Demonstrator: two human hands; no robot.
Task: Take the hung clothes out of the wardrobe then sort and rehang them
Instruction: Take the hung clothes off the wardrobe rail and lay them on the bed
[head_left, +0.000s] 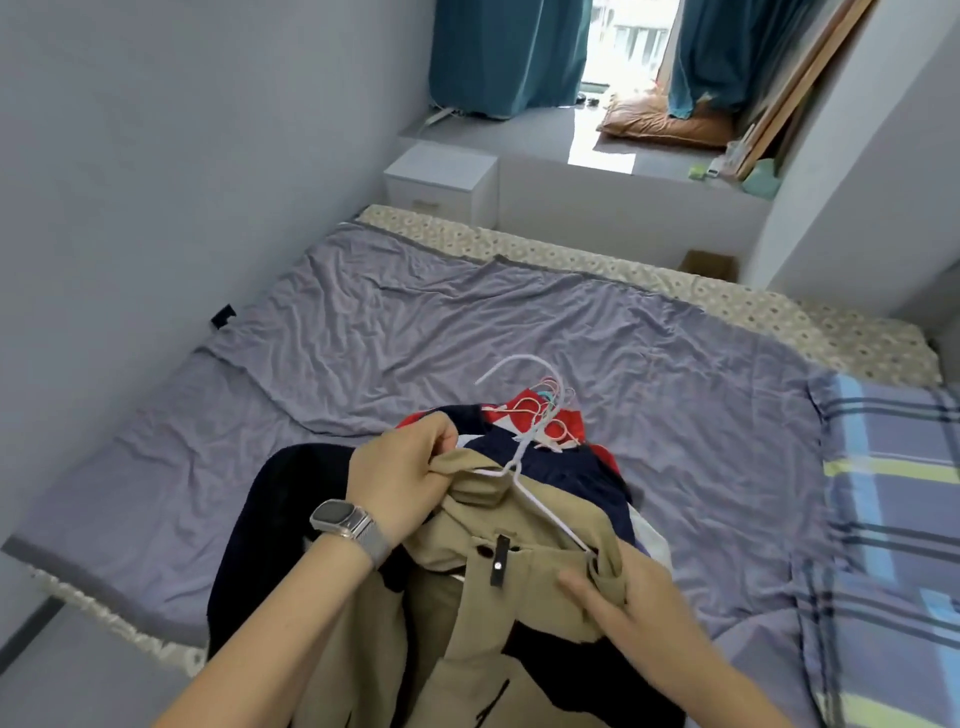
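A pile of hung clothes lies on the near part of the bed (415, 322). On top is a beige jacket (540, 540) with dark panels, on a white hanger (519, 457). My left hand (405, 473), with a watch on the wrist, grips the jacket's collar at its left shoulder. My right hand (623, 597) holds the jacket's right shoulder by the hanger's end, fingers pointing left. Under the jacket lie a navy garment (550, 457) and a red one (566, 421), with several pink and white hanger hooks (550, 395) sticking out toward the far side.
A wrinkled purple sheet covers the bed. A blue plaid blanket (893, 499) lies at its right edge. A white nightstand (441, 176) stands beyond the bed by the left wall. A raised window ledge holds a cushion (660, 119) between teal curtains.
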